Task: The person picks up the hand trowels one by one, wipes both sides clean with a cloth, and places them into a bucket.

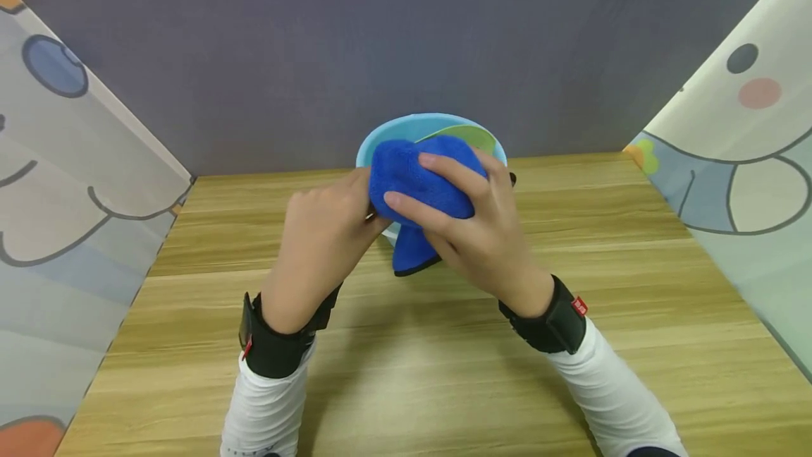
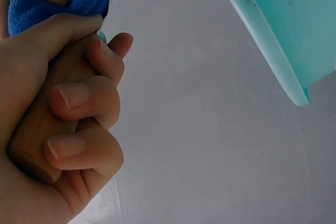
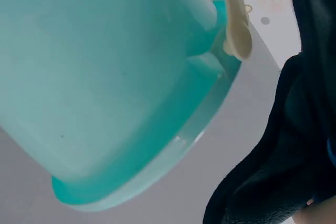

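Observation:
My left hand [image 1: 320, 224] grips a brown wooden handle [image 2: 39, 124], its fingers curled round it in the left wrist view. A blue cloth [image 1: 406, 178] with a dark edge is bunched over the handle's far end and hides most of what it joins. From the other side, my right hand [image 1: 488, 221] holds the cloth with bent fingers. One corner of the cloth hangs below the hands. Just beyond it shows a light green curved piece [image 1: 478, 136]; whether it belongs to the handle I cannot tell.
Behind and below the cloth stands a light blue bucket [image 1: 390, 131] with a pale carrying handle [image 3: 239, 35]. It is on a wood-grain table [image 1: 406, 372] against a grey back wall [image 1: 406, 41]. Cartoon-printed sheets flank the table on both sides.

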A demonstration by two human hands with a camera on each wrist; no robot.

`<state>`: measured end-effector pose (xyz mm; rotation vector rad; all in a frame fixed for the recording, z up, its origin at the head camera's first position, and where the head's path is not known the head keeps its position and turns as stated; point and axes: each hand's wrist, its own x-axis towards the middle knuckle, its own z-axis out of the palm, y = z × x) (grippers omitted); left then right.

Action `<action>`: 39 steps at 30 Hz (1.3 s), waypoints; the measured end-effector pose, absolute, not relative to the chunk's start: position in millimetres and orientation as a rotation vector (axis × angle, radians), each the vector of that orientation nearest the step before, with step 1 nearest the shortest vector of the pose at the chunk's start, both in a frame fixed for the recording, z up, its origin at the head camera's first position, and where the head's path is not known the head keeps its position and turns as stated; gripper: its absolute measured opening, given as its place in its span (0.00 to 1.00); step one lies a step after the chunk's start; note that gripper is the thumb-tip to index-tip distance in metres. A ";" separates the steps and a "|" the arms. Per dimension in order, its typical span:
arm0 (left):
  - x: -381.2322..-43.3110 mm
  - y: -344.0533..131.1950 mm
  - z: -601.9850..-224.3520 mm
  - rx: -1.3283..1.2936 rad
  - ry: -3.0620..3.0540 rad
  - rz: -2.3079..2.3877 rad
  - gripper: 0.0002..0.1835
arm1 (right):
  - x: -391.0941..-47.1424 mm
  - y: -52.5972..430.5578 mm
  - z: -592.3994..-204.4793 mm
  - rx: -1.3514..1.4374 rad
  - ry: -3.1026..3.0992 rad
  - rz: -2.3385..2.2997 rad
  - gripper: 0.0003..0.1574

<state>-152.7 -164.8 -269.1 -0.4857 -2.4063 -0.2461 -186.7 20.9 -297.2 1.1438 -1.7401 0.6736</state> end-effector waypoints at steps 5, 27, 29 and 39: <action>-153.7 -162.2 -269.0 -0.497 -2.443 -0.245 0.14 | -188.2 19.5 -303.0 1.117 -1.774 0.634 0.20; -153.7 -157.9 -269.7 -0.559 -2.411 -0.234 0.10 | -187.3 18.0 -304.9 1.074 -1.769 0.606 0.23; -153.2 -157.4 -269.4 -0.563 -2.406 -0.232 0.10 | -186.8 18.2 -304.8 1.070 -1.765 0.606 0.23; -152.0 -156.6 -268.8 -0.576 -2.401 -0.237 0.11 | -186.7 19.1 -304.7 1.056 -1.757 0.604 0.24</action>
